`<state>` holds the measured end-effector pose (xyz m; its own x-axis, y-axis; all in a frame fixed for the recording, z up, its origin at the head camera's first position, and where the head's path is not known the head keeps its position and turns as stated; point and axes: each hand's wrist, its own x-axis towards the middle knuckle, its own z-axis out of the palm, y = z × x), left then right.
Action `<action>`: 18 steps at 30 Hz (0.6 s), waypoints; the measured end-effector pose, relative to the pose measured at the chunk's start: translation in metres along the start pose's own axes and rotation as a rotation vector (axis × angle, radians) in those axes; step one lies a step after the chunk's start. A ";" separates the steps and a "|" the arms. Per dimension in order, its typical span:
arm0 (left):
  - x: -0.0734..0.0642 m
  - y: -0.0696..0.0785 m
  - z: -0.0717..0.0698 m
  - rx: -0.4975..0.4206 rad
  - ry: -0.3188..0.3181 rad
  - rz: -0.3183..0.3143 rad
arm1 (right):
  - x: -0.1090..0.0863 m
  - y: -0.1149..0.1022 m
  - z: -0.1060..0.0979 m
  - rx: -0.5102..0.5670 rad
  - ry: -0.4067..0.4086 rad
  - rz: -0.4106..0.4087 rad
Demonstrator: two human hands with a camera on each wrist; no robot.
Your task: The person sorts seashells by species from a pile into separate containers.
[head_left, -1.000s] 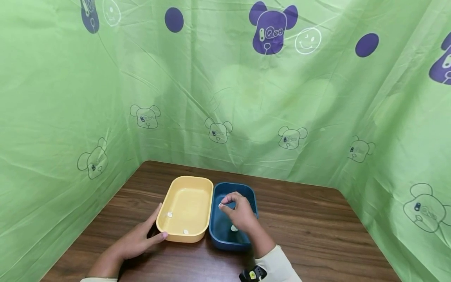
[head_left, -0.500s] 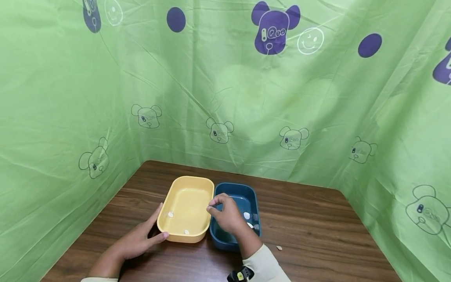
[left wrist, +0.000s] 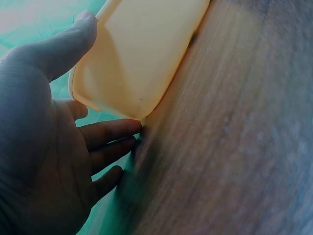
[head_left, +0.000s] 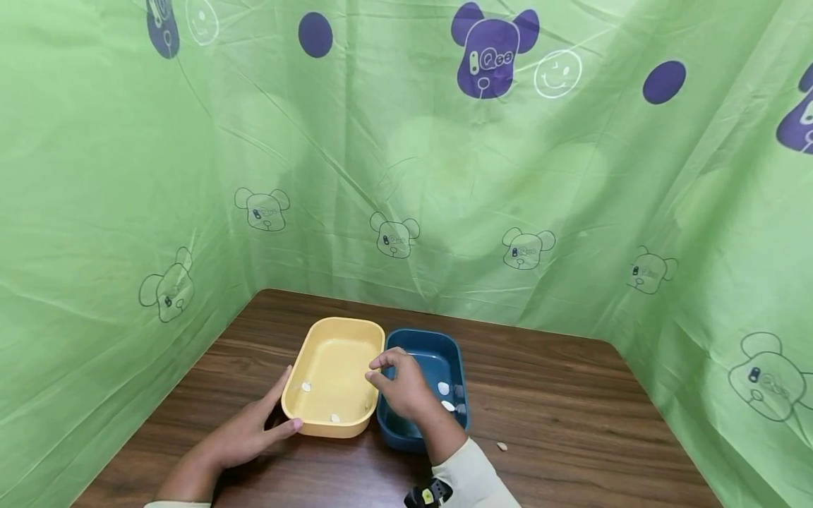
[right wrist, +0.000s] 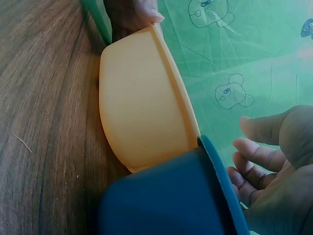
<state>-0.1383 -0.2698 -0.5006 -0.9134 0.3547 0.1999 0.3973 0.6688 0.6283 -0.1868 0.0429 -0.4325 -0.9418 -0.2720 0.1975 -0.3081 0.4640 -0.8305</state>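
Note:
A yellow rectangular box (head_left: 343, 367) stands on the table, with small white pieces (head_left: 334, 418) lying inside. My left hand (head_left: 250, 427) rests against its near left corner, thumb at the near wall and straight fingers along the left side. Touching its right side is a dark blue box (head_left: 438, 346) of similar shape, holding white pieces (head_left: 443, 388) near its right wall. My right hand (head_left: 403, 388) hovers over the line between both boxes. Thumb and index finger stand apart at the yellow box's right rim, and nothing shows between them. A faint, blurred speck appears below them inside the yellow box.
A small pale piece (head_left: 502, 446) lies on the brown wooden table (head_left: 559, 402), right of the blue box. Green printed curtains (head_left: 406, 162) enclose the table's back and sides. A black watch (head_left: 428, 494) shows at my right wrist.
My right hand has moved left from over the blue box to the yellow box's rim. Its pinch on a small white piece has parted. My left hand stays put.

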 end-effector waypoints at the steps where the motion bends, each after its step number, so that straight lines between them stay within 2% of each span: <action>1: 0.000 0.000 0.000 0.000 0.001 0.001 | 0.000 0.000 0.000 -0.002 -0.003 0.008; 10: 0.000 0.000 0.000 0.003 0.005 0.001 | -0.002 0.004 -0.008 -0.011 0.000 0.021; 18: 0.000 0.001 0.001 -0.006 -0.005 -0.005 | -0.013 0.010 -0.024 -0.020 -0.011 0.005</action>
<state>-0.1385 -0.2688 -0.5005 -0.9147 0.3548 0.1934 0.3926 0.6668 0.6335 -0.1813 0.0713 -0.4302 -0.9418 -0.2789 0.1879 -0.3065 0.4816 -0.8211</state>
